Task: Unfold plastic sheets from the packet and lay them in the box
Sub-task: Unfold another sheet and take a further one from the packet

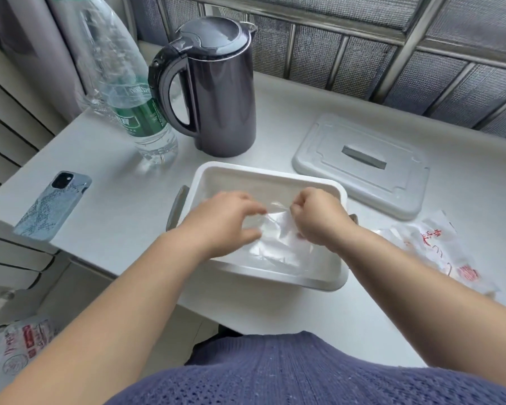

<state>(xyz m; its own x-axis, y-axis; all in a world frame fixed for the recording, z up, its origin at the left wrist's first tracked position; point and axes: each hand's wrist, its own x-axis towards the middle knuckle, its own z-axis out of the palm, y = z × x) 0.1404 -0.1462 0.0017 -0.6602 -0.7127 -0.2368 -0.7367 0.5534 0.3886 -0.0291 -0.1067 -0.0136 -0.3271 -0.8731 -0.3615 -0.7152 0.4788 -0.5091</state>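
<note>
Plastic sheet [275, 238]: clear and crumpled, held over the white box [263, 172] at frame centre.
Left hand [222, 220]: fingers curled, pinching the sheet's left edge.
Right hand [319, 219]: closed tight, pinching its right edge.
Packet [433, 247]: lies right of the box.
Risk: uneven pulling could tear the film or make it cling to itself.

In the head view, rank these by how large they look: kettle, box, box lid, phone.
1. box
2. kettle and lid: these look about alike, and the wide-angle lens makes the order unsure
3. phone
</note>
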